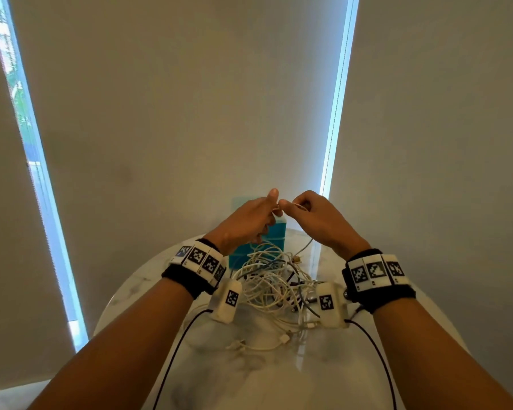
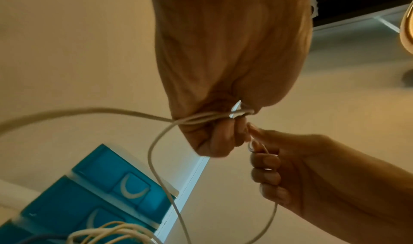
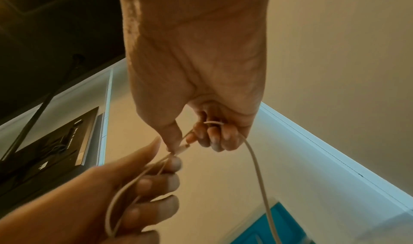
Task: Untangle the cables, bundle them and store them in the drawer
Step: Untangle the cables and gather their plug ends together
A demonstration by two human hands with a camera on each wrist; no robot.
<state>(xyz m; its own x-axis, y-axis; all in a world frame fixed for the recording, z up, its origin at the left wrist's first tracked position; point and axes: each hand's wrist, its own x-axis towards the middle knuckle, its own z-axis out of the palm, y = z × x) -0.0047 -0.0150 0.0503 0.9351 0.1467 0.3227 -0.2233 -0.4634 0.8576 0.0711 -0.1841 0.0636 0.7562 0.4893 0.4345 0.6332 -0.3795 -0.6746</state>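
Your round marble bench (image 1: 148,279) carries the blue drawer unit (image 1: 243,255) at its far side, with the tangled pile of cables (image 1: 273,282) just in front of it, nearer you. Up above that pile, your left hand (image 1: 249,220) and right hand (image 1: 317,217) are almost touching, both pinching the same white cable (image 2: 156,152), fingers curled round it, its loops hanging down.

The left hand (image 2: 223,81) gripped a thin white cable (image 2: 154,159) in curled fingers — its strands looped downward. The right hand (image 2: 312,173) pinched the same cable just beside it. A blue plastic drawer unit (image 2: 93,191) stood below — more pale cables (image 2: 107,233) lay before it.
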